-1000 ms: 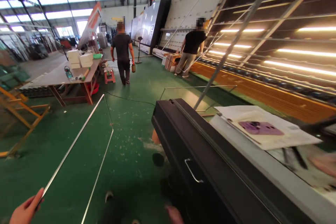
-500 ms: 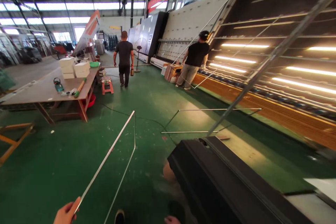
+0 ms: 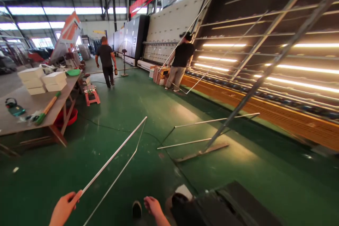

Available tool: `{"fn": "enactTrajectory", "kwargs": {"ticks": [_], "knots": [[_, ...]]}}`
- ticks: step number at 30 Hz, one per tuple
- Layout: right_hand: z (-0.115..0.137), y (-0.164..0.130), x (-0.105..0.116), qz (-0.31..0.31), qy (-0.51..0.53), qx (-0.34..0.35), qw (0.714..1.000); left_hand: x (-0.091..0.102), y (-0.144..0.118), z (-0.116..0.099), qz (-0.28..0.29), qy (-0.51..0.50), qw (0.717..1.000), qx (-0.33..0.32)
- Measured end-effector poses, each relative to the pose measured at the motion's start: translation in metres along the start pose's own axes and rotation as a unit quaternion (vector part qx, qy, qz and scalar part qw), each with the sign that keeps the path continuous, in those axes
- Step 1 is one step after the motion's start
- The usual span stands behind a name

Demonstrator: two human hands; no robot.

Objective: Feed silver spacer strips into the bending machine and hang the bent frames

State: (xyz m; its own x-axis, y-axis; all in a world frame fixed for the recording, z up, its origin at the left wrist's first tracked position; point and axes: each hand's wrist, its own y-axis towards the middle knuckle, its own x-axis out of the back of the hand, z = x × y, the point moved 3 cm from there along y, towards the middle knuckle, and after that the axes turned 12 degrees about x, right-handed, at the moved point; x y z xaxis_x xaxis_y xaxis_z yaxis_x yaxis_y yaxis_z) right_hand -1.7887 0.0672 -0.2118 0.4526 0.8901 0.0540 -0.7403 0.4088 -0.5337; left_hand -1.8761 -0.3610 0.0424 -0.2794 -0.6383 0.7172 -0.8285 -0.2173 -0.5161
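My left hand [image 3: 63,207] is at the bottom left, closed on one end of a thin silver metal frame [image 3: 113,156] that reaches forward over the green floor and bends back at its far corner. Low in the middle, my right hand [image 3: 153,205] hangs loose with nothing in it, just left of a black machine housing [image 3: 227,204]. My shoe [image 3: 136,209] shows between the hands.
A workbench [image 3: 31,107] with white boxes [image 3: 42,79] and tools stands at left. Another metal frame [image 3: 209,130] lies on the floor by a slanted rack post. One person [image 3: 106,60] walks away ahead; another [image 3: 180,60] stands at the lit glass line on the right.
I have moved forward and turned right. The black housing slid down and out to the bottom right, the papers on it left view, and my right hand came up into view.
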Motion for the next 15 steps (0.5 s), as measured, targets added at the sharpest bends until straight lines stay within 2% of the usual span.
{"fn": "enactTrajectory", "kwargs": {"ticks": [4,9,12,15], "knots": [[0.066,0.087,-0.005,0.017,0.009,-0.005,1.000,-0.001,0.042,-0.101,-0.016,0.030,0.999,-0.031],[0.134,0.168,0.014,0.008,0.015,0.012,1.000,-0.002,0.104,-0.207,-0.008,0.045,0.998,-0.053],[0.161,0.208,0.035,-0.011,0.018,0.005,1.000,-0.009,0.157,-0.260,0.003,0.058,0.996,-0.070],[0.179,0.239,0.060,-0.057,-0.001,-0.007,0.998,-0.021,0.222,-0.313,0.027,0.064,0.994,-0.089]]}}
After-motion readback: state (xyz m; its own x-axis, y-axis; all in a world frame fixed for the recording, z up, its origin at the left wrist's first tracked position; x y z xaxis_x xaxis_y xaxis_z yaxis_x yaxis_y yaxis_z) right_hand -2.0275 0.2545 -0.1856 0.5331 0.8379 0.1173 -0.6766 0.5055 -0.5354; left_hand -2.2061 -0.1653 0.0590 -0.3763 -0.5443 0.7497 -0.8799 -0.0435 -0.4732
